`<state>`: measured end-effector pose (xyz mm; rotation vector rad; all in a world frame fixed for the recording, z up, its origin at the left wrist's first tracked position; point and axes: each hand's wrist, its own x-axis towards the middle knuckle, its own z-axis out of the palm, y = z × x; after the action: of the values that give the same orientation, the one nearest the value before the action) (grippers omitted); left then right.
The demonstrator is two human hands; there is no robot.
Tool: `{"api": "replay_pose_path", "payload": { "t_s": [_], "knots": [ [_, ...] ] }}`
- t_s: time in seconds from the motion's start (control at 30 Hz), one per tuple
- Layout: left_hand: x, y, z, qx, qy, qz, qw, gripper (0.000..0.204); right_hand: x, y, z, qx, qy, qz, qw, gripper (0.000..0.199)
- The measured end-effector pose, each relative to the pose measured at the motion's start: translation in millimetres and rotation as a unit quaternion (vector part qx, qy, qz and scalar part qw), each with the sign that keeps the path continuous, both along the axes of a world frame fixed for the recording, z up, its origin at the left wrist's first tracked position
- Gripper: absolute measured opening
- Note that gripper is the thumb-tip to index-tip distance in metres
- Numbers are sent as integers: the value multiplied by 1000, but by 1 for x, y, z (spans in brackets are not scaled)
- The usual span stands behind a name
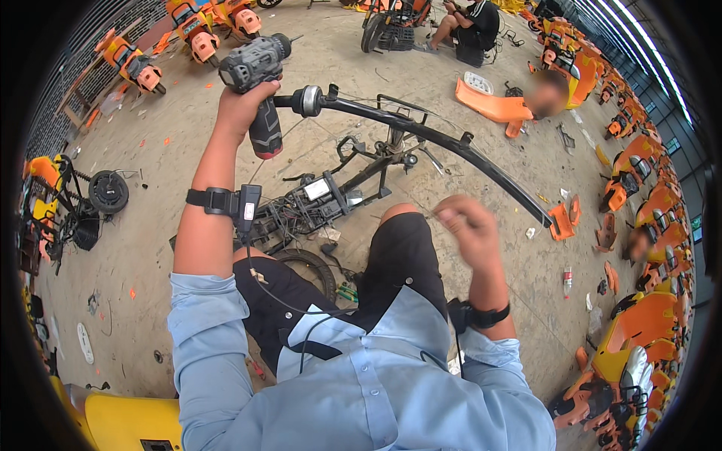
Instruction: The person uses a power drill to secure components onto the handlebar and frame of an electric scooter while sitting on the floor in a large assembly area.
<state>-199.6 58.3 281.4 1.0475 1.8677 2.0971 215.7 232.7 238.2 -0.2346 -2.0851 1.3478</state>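
Observation:
My left hand [242,111] is wrapped around the grip of a grey and black cordless drill [254,66], held up with its thin bit pointing to the far right. Beside the drill runs a long black handlebar [406,123] with a grey ring near its left end. It belongs to a stripped scooter frame [320,197] lying in front of my knees, with loose wires and bare metal parts. My right hand [470,229] hovers below the bar's right half, apart from it. Its fingers are curled in and slightly blurred; what they pinch, if anything, I cannot make out.
Orange scooters [654,203] line the right side. An orange body panel [492,104] lies ahead. Another person [477,30] sits low at the far side near a partly stripped scooter. A loose wheel [108,192] stands at left, a bottle [568,282] at right, a yellow panel [131,421] nearby.

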Motion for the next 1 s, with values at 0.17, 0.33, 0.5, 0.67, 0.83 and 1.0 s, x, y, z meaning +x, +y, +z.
{"api": "replay_pose_path", "payload": {
  "t_s": [0.17, 0.33, 0.5, 0.67, 0.83, 1.0],
  "knots": [
    [12, -2, -13, -74, 11, 68, 995, 35, -55, -85, -34, 159, -32, 136, 977, 12],
    [20, -5, -3, -87, -7, 45, 995, 33, -102, -154, -88, 31, 9, 191, 981, 21],
    [22, -16, -1, -72, -17, 6, 997, 32, -127, -180, -105, -105, -108, 246, 958, 27],
    [24, -14, 1, -79, -31, 40, 996, 32, -153, -207, -133, -129, -156, 263, 943, 29],
    [25, -13, 3, -91, -26, 49, 994, 32, -175, -286, -188, -112, -51, 382, 916, 21],
    [27, -11, 10, -102, -22, 59, 993, 32, -224, -293, -190, -7, 52, 350, 935, 17]
  ]
}}
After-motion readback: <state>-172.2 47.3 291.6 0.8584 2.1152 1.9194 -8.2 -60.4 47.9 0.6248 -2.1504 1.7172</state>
